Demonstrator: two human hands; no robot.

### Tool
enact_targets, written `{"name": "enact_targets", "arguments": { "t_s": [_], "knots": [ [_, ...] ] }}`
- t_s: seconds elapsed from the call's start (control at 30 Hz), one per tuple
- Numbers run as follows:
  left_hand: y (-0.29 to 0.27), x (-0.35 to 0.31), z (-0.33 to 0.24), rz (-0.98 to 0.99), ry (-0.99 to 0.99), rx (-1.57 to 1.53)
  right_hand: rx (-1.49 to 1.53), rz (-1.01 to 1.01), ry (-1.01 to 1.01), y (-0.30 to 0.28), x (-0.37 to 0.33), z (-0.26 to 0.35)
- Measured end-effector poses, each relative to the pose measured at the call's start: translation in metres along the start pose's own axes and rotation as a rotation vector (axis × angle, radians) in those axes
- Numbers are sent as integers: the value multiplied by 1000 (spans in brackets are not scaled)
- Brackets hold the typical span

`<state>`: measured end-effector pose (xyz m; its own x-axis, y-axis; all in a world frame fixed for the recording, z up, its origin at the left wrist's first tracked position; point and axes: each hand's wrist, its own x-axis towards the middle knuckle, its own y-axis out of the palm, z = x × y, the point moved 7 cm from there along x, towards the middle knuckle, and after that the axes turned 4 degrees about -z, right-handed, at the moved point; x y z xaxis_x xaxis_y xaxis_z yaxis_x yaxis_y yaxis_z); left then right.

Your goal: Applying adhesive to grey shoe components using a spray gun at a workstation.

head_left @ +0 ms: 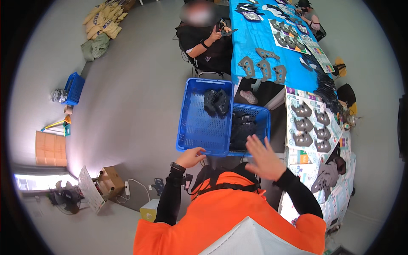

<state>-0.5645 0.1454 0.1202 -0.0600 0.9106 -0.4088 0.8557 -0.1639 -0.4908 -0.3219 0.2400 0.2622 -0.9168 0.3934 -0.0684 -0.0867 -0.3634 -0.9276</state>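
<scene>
Head view: left hand (191, 157), fingers curled, contact unclear, at near rim of left blue crate (203, 132); right hand (265, 159) empty, fingers spread. Crate likely light, stiff, slick; best held by opposite rims.

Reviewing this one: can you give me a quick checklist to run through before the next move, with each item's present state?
1. Right hand free: ok; fingers spread, holding nothing.
2. Left hand grip on the left basket: cannot tell; fingers are at its near rim, contact unclear.
3. Dark pieces within the left basket's walls: ok; they lie toward its far end.
4. Right basket fully visible: not ok; the left basket hides part of it.
5. Gray pieces on the white sheet in order: ok; six, in two columns.
6. Co-worker's hands away from the baskets: ok; they are beside the blue table.
</scene>
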Motion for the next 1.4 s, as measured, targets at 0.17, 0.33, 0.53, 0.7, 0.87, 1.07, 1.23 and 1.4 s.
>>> {"name": "enact_targets", "arguments": {
  "t_s": [0.17,0.33,0.53,0.7,0.87,1.07,1.23,1.4],
  "knots": [
    [-26,-12,70,10,-57,52,-69,111,286,72,-6,-48],
    [-51,-28,91,-31,-163,161,260,735,587,94,-5,-26],
    [-29,-33,-30,193,289,-6,211,-297,86,42,35,5],
    [-60,-30,-195,374,698,-392,607,257,22,10,57,74],
    [-39,-4,-192,447,600,-110,742,-301,-252,-96,53,88],
    [-60,-52,-252,625,812,-188,462,-528,-172,-84,62,31],
    [-92,-39,-255,417,882,-245,634,19,-79,-39,50,46],
    [-126,-86,-224,514,486,-857,1294,16,-96,-153,-4,53]
  ]
}}
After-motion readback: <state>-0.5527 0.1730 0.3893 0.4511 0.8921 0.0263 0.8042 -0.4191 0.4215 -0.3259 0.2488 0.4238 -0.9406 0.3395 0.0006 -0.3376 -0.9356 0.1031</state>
